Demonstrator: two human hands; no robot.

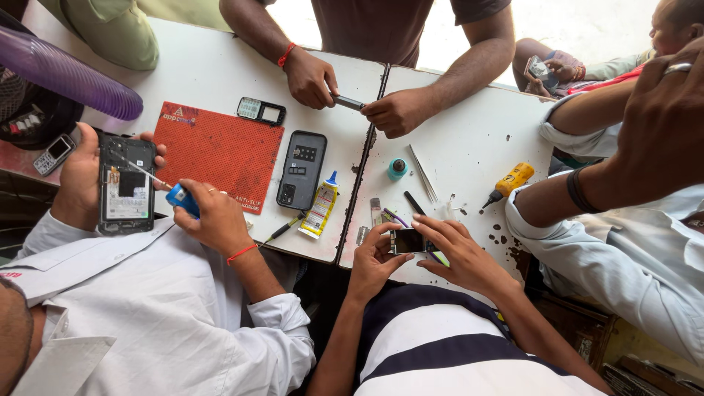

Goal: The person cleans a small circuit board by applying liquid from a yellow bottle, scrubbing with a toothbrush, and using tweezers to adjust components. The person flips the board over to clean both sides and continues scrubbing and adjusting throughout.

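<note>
2 hands grip 1 small dark device: left hand clasps its left edge, right hand its right edge.

Bright daylight from top, blown-out background; soft shadows, wide-angle edge distortion, sharp centre.

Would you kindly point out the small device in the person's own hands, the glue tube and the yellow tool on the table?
small device (408,240), head view, on its dark screen face.
glue tube (320,209), head view, on the tube's yellow body.
yellow tool (513,178), head view, on its yellow handle.
</note>
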